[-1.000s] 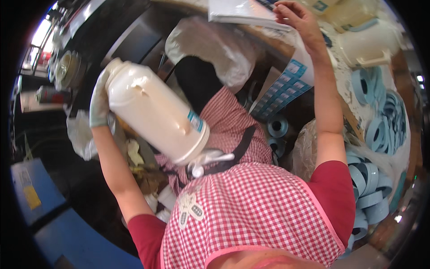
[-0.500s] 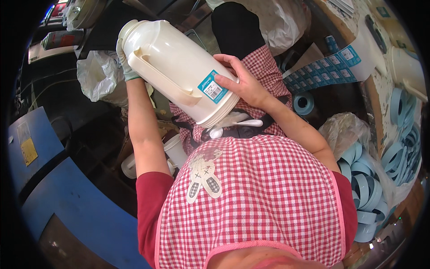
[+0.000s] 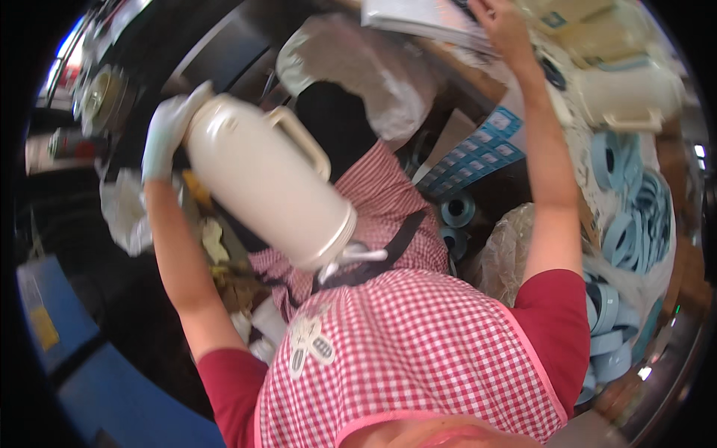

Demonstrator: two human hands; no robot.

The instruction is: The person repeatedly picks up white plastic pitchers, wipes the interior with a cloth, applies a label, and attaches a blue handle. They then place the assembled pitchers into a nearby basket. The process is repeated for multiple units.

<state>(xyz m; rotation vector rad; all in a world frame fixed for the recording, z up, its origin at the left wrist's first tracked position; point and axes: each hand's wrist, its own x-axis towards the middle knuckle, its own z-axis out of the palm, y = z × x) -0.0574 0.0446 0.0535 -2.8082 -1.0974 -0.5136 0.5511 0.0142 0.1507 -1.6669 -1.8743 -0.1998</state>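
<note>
My left hand [image 3: 175,131], in a pale glove, grips a cream plastic jug body [image 3: 265,175] by its narrower end. The jug lies tilted across my lap, with its handle on the upper right side and its wide ribbed end towards my apron. My bare right hand [image 3: 508,30] reaches to the far right, over a stack of white sheets [image 3: 426,16] on the worktable. Its fingers are bent together by a small dark thing; the upper edge of the view cuts them off, so what they hold is unclear.
A strip of blue-and-white labels [image 3: 474,153] hangs off the worktable's edge. Another cream jug [image 3: 627,97] lies at the right, above curled pale-blue bands [image 3: 642,216]. Clear plastic bags [image 3: 358,71] lie beyond my knees. Blue panels [image 3: 127,396] stand at the left.
My right hand has let go of the jug and moved far right to the white sheets. The jug has turned in my left hand; its handle faces up-right and its blue label is out of sight.
</note>
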